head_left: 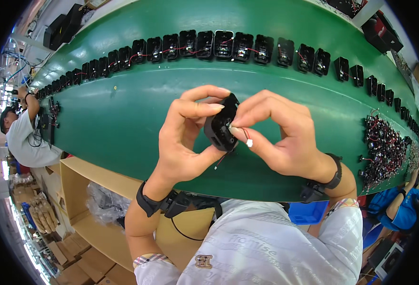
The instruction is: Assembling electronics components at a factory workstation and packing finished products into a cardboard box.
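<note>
My left hand [177, 135] grips a black plastic housing [215, 127] above the table, its open side tilted toward my right hand. My right hand [285, 133] pinches a small wired part at the inside of that housing, thumb and index fingertips together; the fingers mostly hide the part. A white plug [250, 142] on a short dark red lead hangs out beside the right thumb. Below the housing, another thin wire [220, 160] dangles with a pale tip.
Black housings [223, 45] with red wires stand in a long curved row across the green table [138, 109]. A heap of wired parts [382, 149] lies at the right. An open cardboard box [79, 190] and a blue bin [309, 211] sit below the near edge. Co-workers [27, 135] are at both sides.
</note>
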A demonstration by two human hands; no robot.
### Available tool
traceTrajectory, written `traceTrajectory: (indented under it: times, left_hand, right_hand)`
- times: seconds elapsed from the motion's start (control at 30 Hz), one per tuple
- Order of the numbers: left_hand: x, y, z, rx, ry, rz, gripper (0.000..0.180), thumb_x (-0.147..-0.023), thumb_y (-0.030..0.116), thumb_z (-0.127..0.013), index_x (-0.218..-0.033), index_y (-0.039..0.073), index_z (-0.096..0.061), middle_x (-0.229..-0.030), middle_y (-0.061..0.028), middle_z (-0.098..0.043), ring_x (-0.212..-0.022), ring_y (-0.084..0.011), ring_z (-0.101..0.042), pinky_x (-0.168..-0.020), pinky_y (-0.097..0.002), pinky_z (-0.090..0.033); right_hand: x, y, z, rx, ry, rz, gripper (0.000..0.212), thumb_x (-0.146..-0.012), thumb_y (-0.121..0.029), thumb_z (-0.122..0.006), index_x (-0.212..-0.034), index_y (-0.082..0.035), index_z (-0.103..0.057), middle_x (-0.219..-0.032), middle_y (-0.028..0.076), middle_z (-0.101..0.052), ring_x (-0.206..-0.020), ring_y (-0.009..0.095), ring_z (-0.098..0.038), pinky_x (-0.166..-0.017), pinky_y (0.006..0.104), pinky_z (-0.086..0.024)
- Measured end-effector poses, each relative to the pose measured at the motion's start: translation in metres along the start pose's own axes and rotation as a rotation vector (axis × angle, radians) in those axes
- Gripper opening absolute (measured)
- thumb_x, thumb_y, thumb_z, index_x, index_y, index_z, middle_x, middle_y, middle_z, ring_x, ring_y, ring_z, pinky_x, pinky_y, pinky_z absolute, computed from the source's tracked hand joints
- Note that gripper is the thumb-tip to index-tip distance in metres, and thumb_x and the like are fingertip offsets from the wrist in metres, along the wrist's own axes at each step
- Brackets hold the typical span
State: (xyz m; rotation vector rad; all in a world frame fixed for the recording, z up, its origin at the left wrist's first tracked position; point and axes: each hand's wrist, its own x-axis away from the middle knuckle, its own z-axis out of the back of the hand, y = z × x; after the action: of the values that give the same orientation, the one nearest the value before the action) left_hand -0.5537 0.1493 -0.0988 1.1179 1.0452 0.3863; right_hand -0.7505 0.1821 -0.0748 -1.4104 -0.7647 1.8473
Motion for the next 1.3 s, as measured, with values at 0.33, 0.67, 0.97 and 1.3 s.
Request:
traceTrajectory:
  times: [0.33,0.67,0.97,1.3]
  left_hand:
    - [0.0,0.007,0.001,-0.013,-0.047,0.04,0.053,-0.071,-0.006,-0.076,-0.117,0.003,-0.049,-0.132,-0.0224,-0.047,-0.108,-0.019,-0.058,-0.089,-0.0306,-0.049]
    - [-0.003,0.005,-0.002,-0.195,-0.007,-0.087,0.056,-0.069,-0.004,-0.078,-0.118,0.003,-0.052,-0.129,-0.0213,-0.05,-0.109,-0.024,-0.059,-0.088,-0.0324,-0.052]
    - [-0.002,0.006,-0.008,-0.175,-0.003,-0.076,0.054,-0.071,-0.002,-0.079,-0.117,0.003,-0.052,-0.128,-0.0215,-0.05,-0.111,-0.026,-0.059,-0.087,-0.0348,-0.054]
    - [-0.006,0.006,-0.009,-0.473,-0.041,-0.16,0.057,-0.062,-0.002,-0.08,-0.115,0.005,-0.06,-0.115,-0.0185,-0.061,-0.101,-0.0306,-0.064,-0.081,-0.0349,-0.056]
  right_hand:
    - [0.001,0.001,-0.001,0.013,0.006,0.023,0.015,-0.073,0.003,-0.074,-0.084,0.0,-0.065,-0.083,0.011,-0.067,-0.075,0.025,-0.065,-0.066,0.0325,-0.052]
    - [0.004,0.003,-0.001,0.006,0.065,-0.02,0.014,-0.073,0.001,-0.074,-0.084,0.0,-0.065,-0.081,0.012,-0.067,-0.074,0.024,-0.065,-0.065,0.0312,-0.05]
    - [0.004,0.001,0.004,-0.017,-0.006,-0.001,0.013,-0.074,0.001,-0.074,-0.082,0.0,-0.064,-0.08,0.011,-0.066,-0.073,0.024,-0.064,-0.064,0.032,-0.05]
    - [0.003,0.002,0.017,-0.055,-0.15,-0.218,0.007,-0.08,-0.005,-0.07,-0.084,-0.001,-0.066,-0.077,0.008,-0.067,-0.068,0.019,-0.063,-0.063,0.0291,-0.048]
